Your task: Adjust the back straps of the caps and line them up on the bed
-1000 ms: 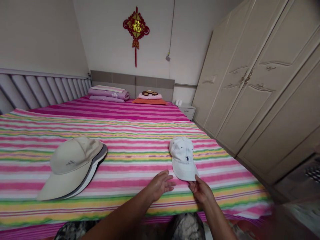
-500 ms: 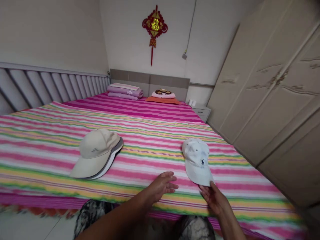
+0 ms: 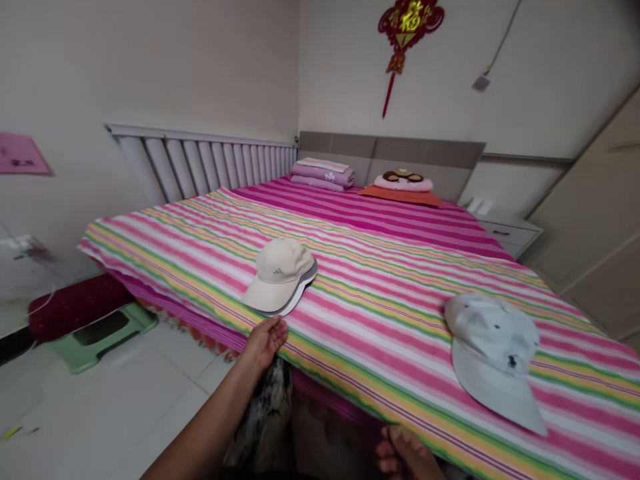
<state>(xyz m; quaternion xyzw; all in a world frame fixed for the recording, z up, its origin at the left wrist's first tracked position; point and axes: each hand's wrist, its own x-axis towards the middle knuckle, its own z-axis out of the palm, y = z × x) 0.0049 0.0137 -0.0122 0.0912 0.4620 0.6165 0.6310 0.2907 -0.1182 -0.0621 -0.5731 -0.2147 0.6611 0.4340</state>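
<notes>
A beige cap (image 3: 280, 263) rests on top of a grey cap and a white one, whose brims peek out beneath it on the striped bed sheet (image 3: 360, 313). Just below these brims is my left hand (image 3: 267, 340), palm turned inward, fingers loosely bent and nothing in it. A white-and-grey cap (image 3: 495, 353) with a small dark emblem lies apart on the right. Low at the bed's front edge my right hand (image 3: 405, 453) has half-curled fingers and no visible object, away from that cap; part of it is cut off by the frame.
Folded purple bedding (image 3: 323, 177) and a pink-and-orange pile (image 3: 403, 187) lie by the headboard (image 3: 430, 150). A white radiator (image 3: 210, 163) runs along the wall. On the floor at left stands a green stool (image 3: 110, 337). A nightstand (image 3: 510, 233) and wardrobe (image 3: 595, 200) are at right.
My right hand has let go of the white-and-grey cap's brim and drawn back toward the bed edge. My left hand has moved left to the stacked caps. The view has turned left.
</notes>
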